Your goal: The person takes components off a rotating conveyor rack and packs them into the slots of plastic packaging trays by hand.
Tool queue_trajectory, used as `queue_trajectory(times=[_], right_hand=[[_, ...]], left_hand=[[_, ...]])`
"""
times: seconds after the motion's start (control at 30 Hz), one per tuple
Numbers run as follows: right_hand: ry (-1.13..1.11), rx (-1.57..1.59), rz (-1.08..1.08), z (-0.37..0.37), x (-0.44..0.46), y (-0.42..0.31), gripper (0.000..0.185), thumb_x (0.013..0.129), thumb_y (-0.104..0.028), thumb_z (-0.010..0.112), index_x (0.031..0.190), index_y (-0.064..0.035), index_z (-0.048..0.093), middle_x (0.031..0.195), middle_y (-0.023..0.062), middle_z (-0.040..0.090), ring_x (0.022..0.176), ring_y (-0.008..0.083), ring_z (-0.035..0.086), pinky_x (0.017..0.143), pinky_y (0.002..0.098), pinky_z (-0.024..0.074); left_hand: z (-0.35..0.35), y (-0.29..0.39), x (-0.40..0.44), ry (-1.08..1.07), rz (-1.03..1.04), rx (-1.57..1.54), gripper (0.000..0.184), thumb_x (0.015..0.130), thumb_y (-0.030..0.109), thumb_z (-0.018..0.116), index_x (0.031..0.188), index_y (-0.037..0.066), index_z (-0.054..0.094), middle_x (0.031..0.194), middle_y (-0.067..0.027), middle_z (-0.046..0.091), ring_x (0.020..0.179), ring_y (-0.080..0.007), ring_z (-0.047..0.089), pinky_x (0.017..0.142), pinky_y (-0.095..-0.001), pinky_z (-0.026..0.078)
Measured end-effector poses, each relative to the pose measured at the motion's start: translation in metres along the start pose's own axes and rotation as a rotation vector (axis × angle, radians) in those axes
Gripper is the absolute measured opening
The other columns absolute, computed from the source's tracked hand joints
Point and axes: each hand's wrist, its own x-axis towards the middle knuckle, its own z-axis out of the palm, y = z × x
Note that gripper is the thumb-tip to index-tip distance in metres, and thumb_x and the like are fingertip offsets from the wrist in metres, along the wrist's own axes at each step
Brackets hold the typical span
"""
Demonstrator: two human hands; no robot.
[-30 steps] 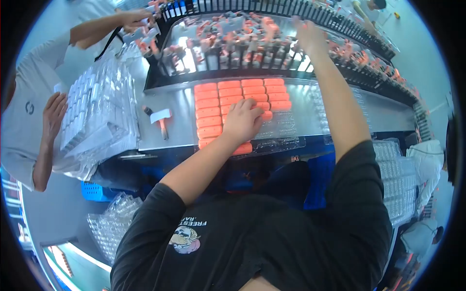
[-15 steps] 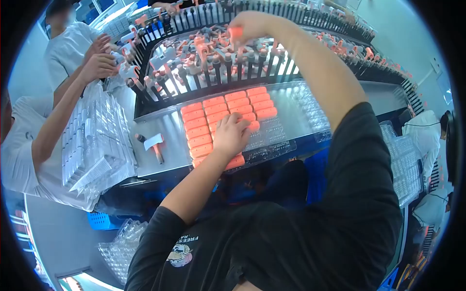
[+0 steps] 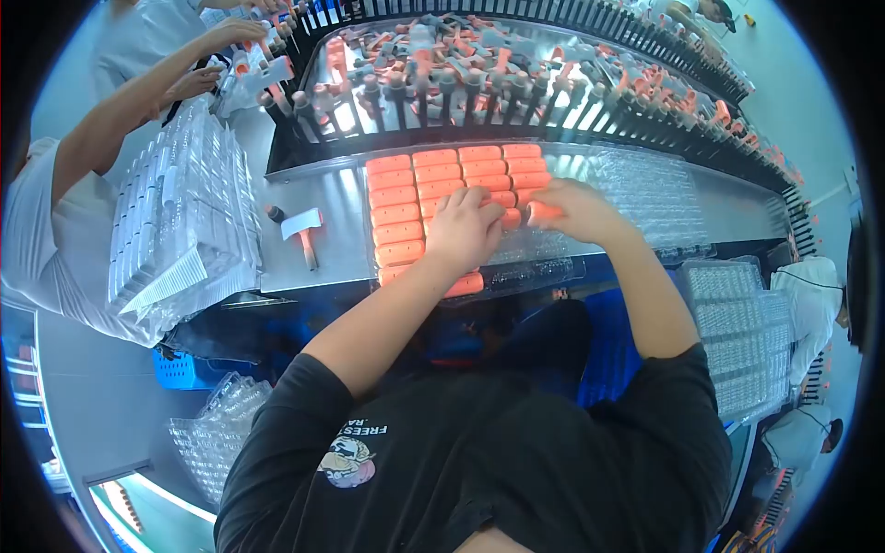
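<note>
My left hand (image 3: 464,230) rests palm down over the filled rows, its slightly bent fingers apart and touching the orange pieces beneath. Beside its fingertips, a short orange piece (image 3: 510,219) shows in the row. From the right, my right hand (image 3: 581,210) pinches an orange cylindrical piece (image 3: 545,213) low over the right-hand column. Oblong orange pieces (image 3: 394,195) lie side by side in columns in a clear plastic tray (image 3: 544,244), whose lower right part shows bare cavities. Some pieces are hidden under my left hand.
Behind the tray, a fence of black posts (image 3: 396,101) borders a heap of orange and grey parts (image 3: 461,51). An orange-and-grey tool (image 3: 306,230) lies left. Clear trays are stacked left (image 3: 184,203) and right (image 3: 650,198). A co-worker's hands (image 3: 230,37) handle parts at upper left.
My right hand has come down from above the parts heap to the tray, bringing an orange piece. My left hand stays on the tray. The camera view has shifted.
</note>
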Motion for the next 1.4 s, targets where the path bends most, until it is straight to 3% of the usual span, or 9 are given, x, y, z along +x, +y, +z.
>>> queue_trajectory(times=[0.37, 0.47, 0.6, 0.73, 0.83, 0.9, 1.03, 1.17, 1.4], right_hand=[[0.111, -0.124, -0.013, 0.01, -0.01, 0.017, 0.03, 0.082, -0.021, 0.077, 0.11, -0.0094, 0.075, 0.103, 0.0078, 0.071, 0.102, 0.0291, 0.069, 0.092, 0.0437, 0.0527], [0.45, 0.213, 0.062, -0.01, -0.005, 0.026, 0.027, 0.083, -0.019, 0.077, 0.107, -0.0067, 0.075, 0.096, 0.0088, 0.073, 0.091, 0.0243, 0.071, 0.083, 0.0382, 0.0551], [1.278, 0.237, 0.259, -0.095, 0.01, 0.068, 0.02, 0.091, -0.017, 0.074, 0.105, -0.0028, 0.074, 0.086, 0.0055, 0.07, 0.073, 0.0148, 0.063, 0.07, 0.0316, 0.0524], [1.516, 0.454, 0.475, -0.172, 0.023, 0.212, 0.036, 0.086, -0.022, 0.071, 0.118, -0.0051, 0.072, 0.111, 0.0139, 0.073, 0.098, 0.0266, 0.07, 0.091, 0.0383, 0.0533], [1.039, 0.012, 0.505, -0.204, 0.017, 0.251, 0.051, 0.076, -0.016, 0.071, 0.126, -0.0089, 0.07, 0.124, 0.0199, 0.071, 0.119, 0.036, 0.066, 0.104, 0.0422, 0.0495], [0.53, -0.204, 0.409, -0.209, 0.021, 0.249, 0.054, 0.074, -0.016, 0.072, 0.128, -0.0098, 0.069, 0.121, 0.0192, 0.073, 0.113, 0.0352, 0.069, 0.099, 0.0418, 0.0523], [0.017, -0.291, 0.522, -0.23, 0.06, 0.224, 0.053, 0.065, -0.015, 0.082, 0.118, -0.0096, 0.074, 0.112, 0.0151, 0.075, 0.103, 0.0278, 0.072, 0.086, 0.039, 0.0548], [-0.158, -0.528, 0.37, -0.235, 0.088, 0.195, 0.034, 0.066, -0.015, 0.081, 0.099, -0.0059, 0.078, 0.09, 0.0167, 0.075, 0.087, 0.0329, 0.073, 0.079, 0.0437, 0.0559], [0.285, -0.53, 0.073, -0.241, 0.084, 0.161, 0.034, 0.072, -0.015, 0.08, 0.103, -0.0047, 0.073, 0.093, 0.0159, 0.074, 0.088, 0.0309, 0.071, 0.082, 0.042, 0.0555]], left_hand=[[0.003, 0.002, -0.001, 0.018, 0.011, -0.012, 0.018, 0.086, 0.021, 0.07, 0.102, 0.016, 0.076, 0.116, -0.0069, 0.066, 0.115, -0.029, 0.062, 0.098, -0.0471, 0.048], [0.001, 0.004, 0.0, 0.023, 0.012, -0.004, 0.018, 0.086, 0.021, 0.072, 0.103, 0.015, 0.077, 0.117, -0.0065, 0.066, 0.115, -0.0287, 0.062, 0.098, -0.0468, 0.049], [0.0, 0.005, -0.002, 0.009, 0.008, 0.015, 0.019, 0.087, 0.021, 0.071, 0.104, 0.015, 0.077, 0.117, -0.0065, 0.066, 0.115, -0.0289, 0.062, 0.098, -0.0469, 0.049], [0.003, 0.004, -0.002, 0.017, 0.008, 0.006, 0.019, 0.087, 0.022, 0.07, 0.104, 0.015, 0.077, 0.118, -0.0065, 0.066, 0.115, -0.0293, 0.062, 0.098, -0.047, 0.048], [-0.001, 0.006, -0.001, 0.015, 0.009, 0.007, 0.018, 0.087, 0.022, 0.069, 0.103, 0.015, 0.076, 0.117, -0.0066, 0.065, 0.115, -0.0295, 0.062, 0.098, -0.0476, 0.049], [-0.002, 0.008, -0.001, 0.003, -0.001, 0.017, 0.019, 0.087, 0.021, 0.069, 0.103, 0.015, 0.076, 0.116, -0.0069, 0.065, 0.115, -0.0297, 0.061, 0.097, -0.0481, 0.049], [-0.004, 0.007, -0.001, 0.0, -0.006, 0.002, 0.02, 0.087, 0.021, 0.068, 0.105, 0.015, 0.075, 0.117, -0.0068, 0.064, 0.115, -0.0298, 0.061, 0.096, -0.0482, 0.049], [-0.003, 0.006, 0.0, 0.0, 0.0, -0.011, 0.019, 0.087, 0.021, 0.069, 0.103, 0.015, 0.075, 0.117, -0.007, 0.064, 0.114, -0.0299, 0.061, 0.096, -0.048, 0.049], [-0.003, 0.006, -0.001, 0.003, -0.006, -0.03, 0.018, 0.087, 0.02, 0.068, 0.103, 0.015, 0.074, 0.116, -0.0072, 0.064, 0.113, -0.0302, 0.061, 0.095, -0.048, 0.048]])
